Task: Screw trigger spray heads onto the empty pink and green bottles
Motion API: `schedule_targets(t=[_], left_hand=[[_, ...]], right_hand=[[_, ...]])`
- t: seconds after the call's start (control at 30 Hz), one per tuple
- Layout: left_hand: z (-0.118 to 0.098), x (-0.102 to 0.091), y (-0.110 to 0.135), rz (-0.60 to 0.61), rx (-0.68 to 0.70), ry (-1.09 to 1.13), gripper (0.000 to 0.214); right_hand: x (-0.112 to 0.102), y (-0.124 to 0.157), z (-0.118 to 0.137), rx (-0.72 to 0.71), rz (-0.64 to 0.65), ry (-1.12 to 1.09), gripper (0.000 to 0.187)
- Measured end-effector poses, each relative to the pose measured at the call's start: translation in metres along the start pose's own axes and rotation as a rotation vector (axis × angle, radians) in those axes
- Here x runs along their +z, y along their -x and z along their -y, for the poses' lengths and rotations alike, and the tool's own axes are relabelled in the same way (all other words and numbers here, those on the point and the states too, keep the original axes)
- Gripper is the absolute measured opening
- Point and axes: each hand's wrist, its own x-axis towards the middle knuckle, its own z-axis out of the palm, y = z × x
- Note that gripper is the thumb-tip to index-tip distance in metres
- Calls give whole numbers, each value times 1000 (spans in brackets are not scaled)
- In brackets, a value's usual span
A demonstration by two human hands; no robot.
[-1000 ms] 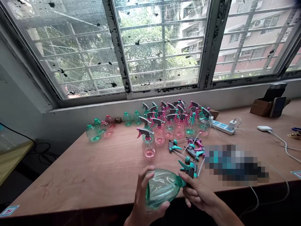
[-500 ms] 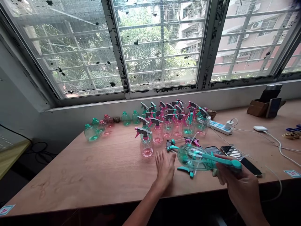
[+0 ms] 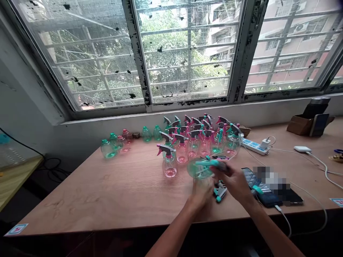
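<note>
Head view | our right hand (image 3: 234, 180) clamps a plastic turquoise trigger head (image 3: 214, 163) | rounded, translucent green bottle (image 3: 196, 172) above wood-grained desk (image 3: 107, 200), between front and back edges | left hand (image 3: 202, 190) blurred just below; its grip we cannot tell

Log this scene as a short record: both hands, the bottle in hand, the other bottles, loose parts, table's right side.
Right hand: grips the head end of a translucent green spray bottle
Left hand: just below that bottle; contact blurred
Held bottle: on its side, turquoise trigger
Translucent pink and green bottles with spray heads: standing, clustered
Translucent headless bottles: farther left, green and pink
Loose part: grey-and-turquoise spray head
Right side: white-and-blue power strip, brown box
</note>
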Motion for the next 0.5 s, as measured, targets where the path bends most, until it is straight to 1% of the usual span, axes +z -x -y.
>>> schedule_targets(t=[0.07,0.13,0.2,0.23,0.27,0.3,0.33,0.37,0.4,0.43,0.5], left_hand=[[-2,-20,23,47,-20,-14,48],[-6,-43,56,111,-37,-26,64],[-13,-67,93,213,-20,-14,79],[-17,-78,110,241,-18,-6,79],[-19,-89,126,268,-21,3,72],[-20,-99,140,265,-36,6,62],[-18,-110,151,238,-64,-1,52],[-14,-123,160,149,-120,-24,42],[-7,-137,167,-2,-183,-90,29],[1,-154,170,-118,-227,-141,19],[22,-197,169,-345,-293,-229,30]], right_hand=[[16,-19,-6,-27,92,133,39],[30,-34,-12,-42,104,192,41],[43,-47,-16,-47,108,215,44],[48,-52,-18,-49,113,224,46],[52,-56,-20,-51,116,232,47],[56,-60,-22,-54,118,239,49],[59,-64,-23,-57,119,246,50],[62,-67,-25,-60,118,252,51],[65,-70,-27,-64,120,257,52],[67,-73,-29,-67,124,259,51],[71,-76,-33,-71,148,255,51]])
